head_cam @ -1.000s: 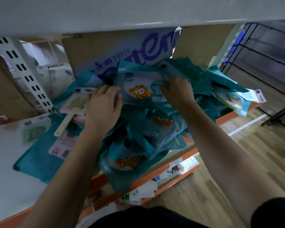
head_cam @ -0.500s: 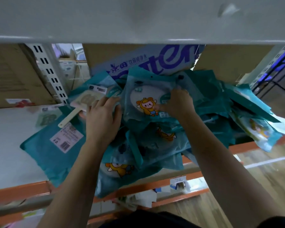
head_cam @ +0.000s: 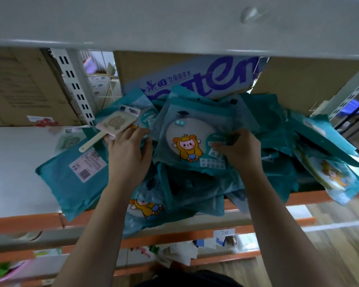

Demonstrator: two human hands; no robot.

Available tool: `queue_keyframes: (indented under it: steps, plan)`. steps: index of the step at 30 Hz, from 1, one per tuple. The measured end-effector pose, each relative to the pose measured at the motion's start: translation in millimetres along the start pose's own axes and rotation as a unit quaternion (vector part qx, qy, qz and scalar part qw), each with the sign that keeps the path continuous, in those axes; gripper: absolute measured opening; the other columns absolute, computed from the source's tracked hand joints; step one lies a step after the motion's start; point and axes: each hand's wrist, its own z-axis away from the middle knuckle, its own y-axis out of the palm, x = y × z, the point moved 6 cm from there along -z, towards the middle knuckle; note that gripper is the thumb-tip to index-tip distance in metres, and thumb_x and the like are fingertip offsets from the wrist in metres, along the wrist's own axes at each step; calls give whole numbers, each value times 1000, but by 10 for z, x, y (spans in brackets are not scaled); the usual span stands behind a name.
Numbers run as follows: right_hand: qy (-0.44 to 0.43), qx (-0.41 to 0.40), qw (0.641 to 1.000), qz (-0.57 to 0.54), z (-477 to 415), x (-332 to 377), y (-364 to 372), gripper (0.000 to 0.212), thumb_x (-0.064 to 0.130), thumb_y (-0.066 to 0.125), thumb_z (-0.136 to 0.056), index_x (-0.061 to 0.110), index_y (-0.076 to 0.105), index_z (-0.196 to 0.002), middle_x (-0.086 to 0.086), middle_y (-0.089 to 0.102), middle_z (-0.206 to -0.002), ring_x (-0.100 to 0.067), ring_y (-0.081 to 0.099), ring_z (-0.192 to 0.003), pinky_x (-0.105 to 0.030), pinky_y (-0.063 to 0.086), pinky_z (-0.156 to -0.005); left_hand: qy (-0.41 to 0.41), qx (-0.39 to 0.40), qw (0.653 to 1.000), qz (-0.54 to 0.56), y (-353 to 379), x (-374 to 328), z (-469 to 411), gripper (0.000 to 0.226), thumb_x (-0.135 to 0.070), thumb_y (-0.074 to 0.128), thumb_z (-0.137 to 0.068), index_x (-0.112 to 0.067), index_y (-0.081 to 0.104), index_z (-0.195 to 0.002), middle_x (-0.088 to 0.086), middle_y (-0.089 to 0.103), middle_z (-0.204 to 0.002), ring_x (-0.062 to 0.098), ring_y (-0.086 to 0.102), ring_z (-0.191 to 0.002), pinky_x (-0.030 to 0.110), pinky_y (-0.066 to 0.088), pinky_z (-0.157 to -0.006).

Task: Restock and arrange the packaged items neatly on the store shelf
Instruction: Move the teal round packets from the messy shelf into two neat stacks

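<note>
- Mirror packets (head_cam: 191, 189) in teal pouches lie heaped on the shelf (head_cam: 15, 166); the top packet (head_cam: 187, 141), printed with a yellow cartoon figure, sits between the two hands.
- The right hand (head_cam: 239, 150) pinches the top packet's right edge with curled fingers. The left hand (head_cam: 129, 154) lies spread on the heap, thumb by the packet's left edge, gripping nothing.
- The step in hand looks like squaring this packet on the heap. The next move calls for lifting it clear and laying it flat and aligned.
- Edges: near packets overhang the orange front lip (head_cam: 29, 221), and the right-hand packets (head_cam: 332, 177) jut out too, so a nudge could tip them off.
- Room: bare shelf lies to the left. A lettered cardboard box (head_cam: 205, 77) blocks the far side, and the upper shelf (head_cam: 133, 21) hangs low overhead.
</note>
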Motion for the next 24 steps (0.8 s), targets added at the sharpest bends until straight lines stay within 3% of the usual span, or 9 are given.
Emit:
queue_keyframes:
  steps: [4,8,12,16,19,24]
  plan:
    - [46,17,998,-44,54,-134,57,69,46,85,-65,3,56,-110,-5,60,-100,-24,59,-93,-31,46,-71,12,-8,1000,-2,26,-30,-16,24,-18,52,-96,-10,66,-113,8,66,-111,32,60,-102,41,35,-89]
    - [44,75,988,-127,150,-200,176,36,39,82,-72,7,72,-85,-9,71,-75,-24,67,-68,-31,46,-57,22,-7,1000,8,57,-34,-24,23,-20,53,-95,-11,67,-112,7,66,-110,31,61,-99,40,35,-86]
    - [31,78,974,-212,200,-351,125,22,23,78,-79,6,69,-90,-10,73,-81,-29,70,-76,-45,55,-69,32,-10,999,-10,95,-16,-59,23,-22,53,-95,-11,67,-110,7,67,-107,31,60,-98,36,29,-87]
    - [47,41,945,-321,285,-654,-63,16,14,69,-87,8,65,-101,-2,74,-88,-18,70,-81,-34,55,-71,33,30,999,-9,233,-46,-185,29,-25,51,-97,-6,65,-114,14,64,-109,34,58,-100,44,43,-87]
    - [46,-10,936,-348,317,-831,-286,5,12,62,-93,10,66,-93,5,73,-78,-8,67,-70,-21,53,-61,21,80,997,-1,376,-125,-460,30,-26,49,-97,-1,61,-111,20,58,-109,37,56,-96,42,46,-81]
    - [77,-40,931,-355,342,-1019,-489,11,16,60,-94,16,69,-87,5,71,-74,-9,67,-68,-25,57,-61,-6,156,986,-58,626,-211,-878,32,-31,54,-94,1,57,-99,20,59,-100,36,56,-95,41,45,-81]
